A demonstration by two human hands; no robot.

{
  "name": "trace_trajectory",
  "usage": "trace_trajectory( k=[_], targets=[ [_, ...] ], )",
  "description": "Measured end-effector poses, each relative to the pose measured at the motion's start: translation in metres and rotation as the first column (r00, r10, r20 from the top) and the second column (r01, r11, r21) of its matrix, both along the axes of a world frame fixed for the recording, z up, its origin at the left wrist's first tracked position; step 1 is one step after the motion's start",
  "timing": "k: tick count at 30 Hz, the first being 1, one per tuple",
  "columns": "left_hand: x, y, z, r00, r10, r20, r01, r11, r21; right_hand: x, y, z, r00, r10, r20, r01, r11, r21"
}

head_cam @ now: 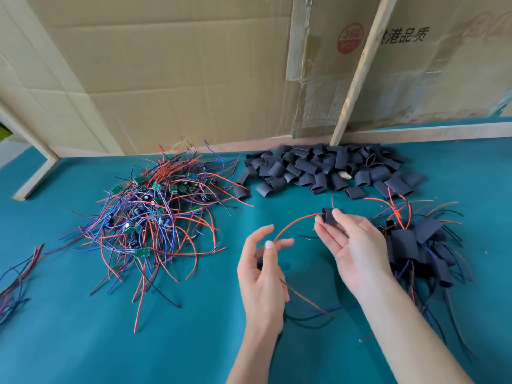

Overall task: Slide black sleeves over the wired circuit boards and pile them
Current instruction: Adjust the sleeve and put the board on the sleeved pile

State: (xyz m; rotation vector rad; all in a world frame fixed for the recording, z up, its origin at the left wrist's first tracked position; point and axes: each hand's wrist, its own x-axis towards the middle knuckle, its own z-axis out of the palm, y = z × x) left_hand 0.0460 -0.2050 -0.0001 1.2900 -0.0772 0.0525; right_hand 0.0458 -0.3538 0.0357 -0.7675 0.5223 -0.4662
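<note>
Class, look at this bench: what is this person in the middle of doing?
A person is sleeving wired boards. The right hand pinches a black sleeve with a red wire entering it; the left hand holds the wires further along. Bare boards lie tangled at left, empty sleeves are heaped at the back, and finished ones are piled at right on the green table.
</note>
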Motion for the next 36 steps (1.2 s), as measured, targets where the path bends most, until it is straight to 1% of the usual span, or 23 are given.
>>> trace_trajectory(
  k=[4, 8, 11, 15, 17, 18, 20, 23, 25, 27, 30, 33, 36],
  targets=[
    [-0.001, 0.000, 0.002, 1.000, -0.001, -0.003, 0.001, 1.000, 0.018, -0.004, 0.005, 0.001, 0.999, 0.043, 0.012, -0.043, 0.999, 0.001],
    [-0.002, -0.002, 0.003, 0.999, -0.015, -0.030, 0.017, 0.998, 0.068, -0.005, 0.014, -0.001, 0.986, 0.165, -0.018, -0.165, 0.986, 0.018],
    [-0.004, -0.004, 0.005, 1.000, -0.024, -0.016, 0.026, 0.993, 0.118, -0.006, 0.018, -0.002, 0.961, 0.269, -0.058, -0.270, 0.963, -0.005],
    [-0.006, -0.005, 0.004, 0.997, -0.067, -0.029, 0.070, 0.983, 0.172, -0.009, 0.024, -0.003, 0.905, 0.414, -0.092, -0.422, 0.902, -0.091],
    [-0.006, -0.004, 0.003, 0.995, -0.093, -0.036, 0.098, 0.980, 0.172, -0.011, 0.028, -0.003, 0.871, 0.478, -0.110, -0.491, 0.851, -0.186],
    [-0.007, -0.003, 0.003, 0.995, -0.099, -0.033, 0.103, 0.978, 0.183, -0.011, 0.029, -0.002, 0.866, 0.484, -0.127, -0.500, 0.831, -0.245],
    [-0.007, -0.003, 0.003, 0.993, -0.118, -0.009, 0.117, 0.969, 0.219, -0.012, 0.028, -0.001, 0.878, 0.451, -0.159, -0.477, 0.802, -0.361],
    [-0.007, -0.005, 0.002, 0.985, -0.174, 0.005, 0.168, 0.955, 0.243, -0.012, 0.022, -0.001, 0.919, 0.358, -0.162, -0.391, 0.796, -0.462],
    [-0.007, -0.006, 0.002, 0.981, -0.191, -0.018, 0.190, 0.958, 0.213, -0.012, 0.017, 0.000, 0.946, 0.296, -0.132, -0.323, 0.822, -0.469],
    [-0.007, -0.006, 0.001, 0.985, -0.169, -0.033, 0.172, 0.970, 0.172, -0.011, 0.011, -0.001, 0.967, 0.235, -0.095, -0.253, 0.859, -0.445],
    [-0.006, -0.006, 0.001, 0.991, -0.134, -0.011, 0.134, 0.975, 0.177, -0.010, 0.004, -0.001, 0.984, 0.169, -0.055, -0.176, 0.886, -0.429],
    [-0.005, -0.006, 0.000, 0.995, -0.094, 0.011, 0.091, 0.978, 0.189, -0.010, 0.002, -0.004, 0.985, 0.158, -0.073, -0.173, 0.857, -0.485],
    [-0.005, -0.005, -0.001, 0.998, -0.057, 0.033, 0.050, 0.979, 0.199, -0.010, 0.006, -0.009, 0.978, 0.148, -0.146, -0.206, 0.797, -0.568]
  ],
)
